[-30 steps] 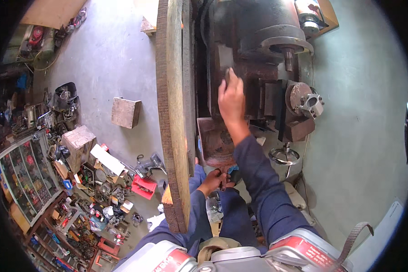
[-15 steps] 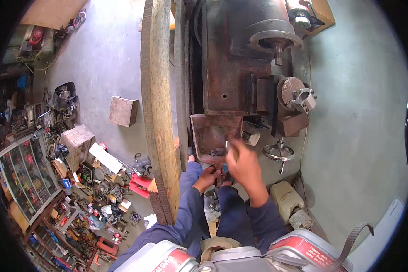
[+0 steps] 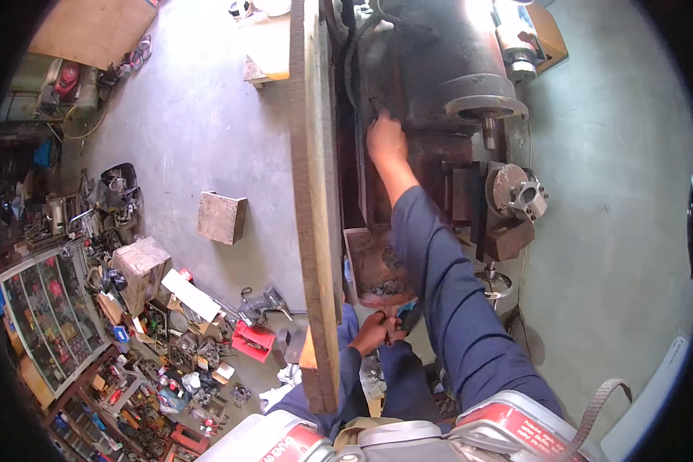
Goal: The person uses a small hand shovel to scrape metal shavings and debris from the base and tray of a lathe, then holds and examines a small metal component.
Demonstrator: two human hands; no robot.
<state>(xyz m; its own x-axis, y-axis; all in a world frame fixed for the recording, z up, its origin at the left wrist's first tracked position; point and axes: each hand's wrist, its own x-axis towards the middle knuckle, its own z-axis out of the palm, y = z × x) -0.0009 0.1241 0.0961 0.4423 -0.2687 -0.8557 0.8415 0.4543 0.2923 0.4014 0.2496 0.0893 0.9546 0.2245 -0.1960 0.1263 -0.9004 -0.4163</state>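
Observation:
My right hand reaches far forward to the dark metal machine, its fingers bunched against the left part of the body. What the fingertips hold there, if anything, is hidden. Lower down, my left hand is closed just below the front edge of a rust-brown tray. Something small seems to be in its grip, too hidden to name. Dark shavings lie in the tray. On the machine's right side are a round metal disc with a silver clamp and, below, a handwheel partly behind my right sleeve.
A long wooden beam stands close on my left. Beyond it are a wooden block, a red bin and a grey power tool on the floor. Tools and parts crowd the far left near a glass-fronted case.
My right hand has moved from above the tray, forward and up to the machine's body. My left hand stays low by the tray's front edge. The view has shifted.

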